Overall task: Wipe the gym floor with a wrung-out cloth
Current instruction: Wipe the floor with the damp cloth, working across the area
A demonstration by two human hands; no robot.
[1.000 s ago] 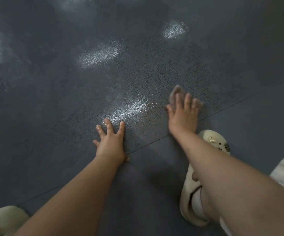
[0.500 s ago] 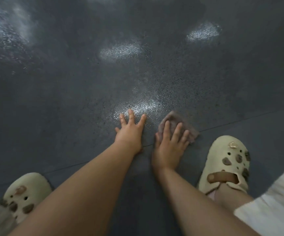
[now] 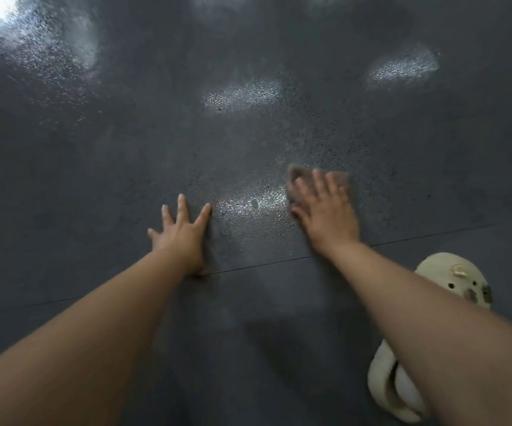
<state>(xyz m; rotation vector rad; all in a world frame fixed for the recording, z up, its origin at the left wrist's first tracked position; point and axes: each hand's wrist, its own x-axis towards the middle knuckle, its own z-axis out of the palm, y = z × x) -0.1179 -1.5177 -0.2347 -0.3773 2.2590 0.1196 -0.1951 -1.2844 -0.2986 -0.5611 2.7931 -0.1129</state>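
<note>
A dark grey, speckled gym floor [image 3: 95,179] is seen from the head view, marked by bright wet reflections and crossed by a thin seam. The left hand [image 3: 181,235] is laid flat on the floor, its fingers straight and spread wide. The right hand [image 3: 325,213] is pressed with straight fingers onto a brownish cloth [image 3: 297,175], somewhat blurred, just beyond the seam. A pale clog [image 3: 454,278] is seen near the right forearm.
</note>
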